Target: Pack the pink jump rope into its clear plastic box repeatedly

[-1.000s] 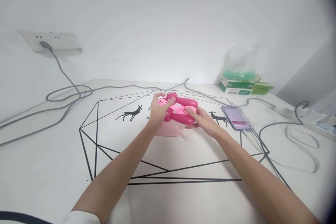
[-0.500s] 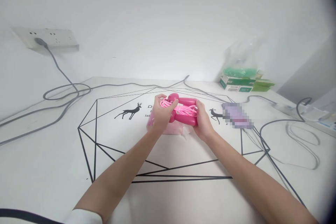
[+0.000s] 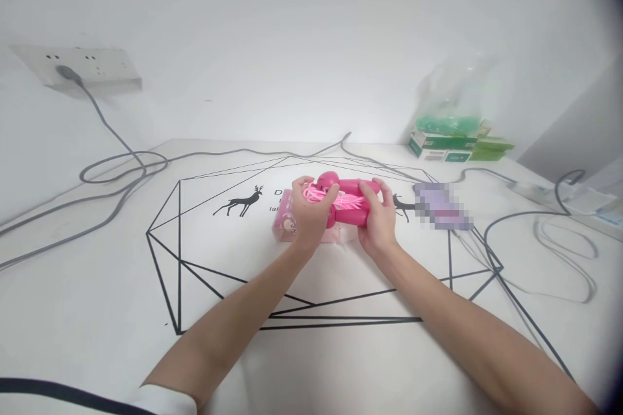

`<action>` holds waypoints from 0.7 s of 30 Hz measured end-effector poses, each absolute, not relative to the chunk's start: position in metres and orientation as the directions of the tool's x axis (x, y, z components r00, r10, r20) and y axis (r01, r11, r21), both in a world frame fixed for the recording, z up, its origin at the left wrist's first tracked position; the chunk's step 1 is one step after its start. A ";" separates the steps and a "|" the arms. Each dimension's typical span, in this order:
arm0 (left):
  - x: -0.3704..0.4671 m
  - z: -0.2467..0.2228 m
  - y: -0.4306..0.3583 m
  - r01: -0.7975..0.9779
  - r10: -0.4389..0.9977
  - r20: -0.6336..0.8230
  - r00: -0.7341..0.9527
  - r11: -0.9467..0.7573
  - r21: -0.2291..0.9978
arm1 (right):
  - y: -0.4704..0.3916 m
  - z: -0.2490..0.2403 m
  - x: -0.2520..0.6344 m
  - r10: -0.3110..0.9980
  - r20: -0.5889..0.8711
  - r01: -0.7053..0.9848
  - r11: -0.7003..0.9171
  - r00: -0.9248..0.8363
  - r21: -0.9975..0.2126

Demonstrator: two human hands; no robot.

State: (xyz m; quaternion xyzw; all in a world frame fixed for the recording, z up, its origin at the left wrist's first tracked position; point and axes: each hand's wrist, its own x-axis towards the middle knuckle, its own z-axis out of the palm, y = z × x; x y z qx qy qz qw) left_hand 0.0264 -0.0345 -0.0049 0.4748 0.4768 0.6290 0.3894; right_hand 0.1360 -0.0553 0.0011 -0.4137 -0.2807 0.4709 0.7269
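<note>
A bright pink jump rope (image 3: 348,201), its cord bundled between two thick handles, is held between both hands above the table. My left hand (image 3: 311,211) grips its left end by the rounded handle tops, thumb over the cord. Around the right ends of the handles my right hand (image 3: 380,219) is closed, with its thumb against them. Beneath and behind the hands a pink box (image 3: 283,220) with a clear part lies on the white table (image 3: 331,363); the hands hide much of it.
A blurred purple item (image 3: 442,206) lies to the right. Green-and-white boxes (image 3: 444,146) with a plastic bag on top stand at the back right. Grey cables (image 3: 117,201) run across the left and back. A wall socket (image 3: 97,68) is at the left.
The rope and my left hand have shifted slightly right, uncovering more of the pink box. The fingers of my right hand have moved further over the handles. The view has shifted a little.
</note>
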 end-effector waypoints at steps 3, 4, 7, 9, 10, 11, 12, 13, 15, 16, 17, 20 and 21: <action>0.029 -0.005 -0.038 -0.025 0.947 0.225 -0.228 -0.237 0.971 | -0.052 0.003 0.140 0.903 -0.022 -0.464 0.200 0.429 -0.863; 0.030 -0.004 -0.039 -0.033 0.953 0.218 -0.212 -0.230 0.973 | -0.050 0.003 0.141 0.897 -0.023 -0.466 0.207 0.441 -0.860; 0.031 -0.001 -0.043 -0.045 0.964 0.221 -0.144 -0.230 0.972 | -0.044 0.003 0.148 0.881 -0.017 -0.453 0.227 0.473 -0.862; 0.031 0.000 -0.044 -0.029 0.970 0.236 -0.064 -0.238 0.971 | -0.039 0.001 0.154 0.867 -0.028 -0.440 0.224 0.497 -0.869; 0.031 0.001 -0.045 -0.019 0.971 0.239 -0.010 -0.239 0.971 | -0.036 -0.001 0.157 0.864 -0.036 -0.441 0.220 0.502 -0.870; 0.031 0.001 -0.045 -0.004 0.969 0.242 0.043 -0.242 0.970 | -0.034 -0.002 0.161 0.861 -0.041 -0.448 0.221 0.506 -0.866; 0.031 0.001 -0.044 0.019 0.965 0.247 0.089 -0.250 0.968 | -0.032 -0.003 0.164 0.862 -0.047 -0.458 0.221 0.504 -0.861; 0.030 0.001 -0.044 0.052 0.958 0.257 0.126 -0.265 0.963 | -0.030 -0.004 0.168 0.864 -0.051 -0.472 0.223 0.501 -0.853; 0.027 0.001 -0.042 0.137 0.940 0.287 0.182 -0.314 0.940 | -0.028 -0.005 0.174 0.867 -0.069 -0.510 0.224 0.494 -0.831; 0.025 0.001 -0.041 0.184 0.931 0.301 0.208 -0.339 0.922 | -0.026 -0.006 0.176 0.868 -0.084 -0.532 0.222 0.490 -0.817; 0.023 0.002 -0.039 0.230 0.922 0.310 0.233 -0.362 0.903 | -0.025 -0.006 0.179 0.868 -0.101 -0.554 0.217 0.487 -0.803; 0.018 0.001 -0.036 0.330 0.893 0.316 0.321 -0.418 0.847 | -0.022 -0.011 0.185 0.872 -0.147 -0.597 0.188 0.466 -0.780; 0.017 0.000 -0.035 0.342 0.878 0.321 0.355 -0.442 0.829 | -0.021 -0.012 0.186 0.875 -0.154 -0.598 0.176 0.459 -0.782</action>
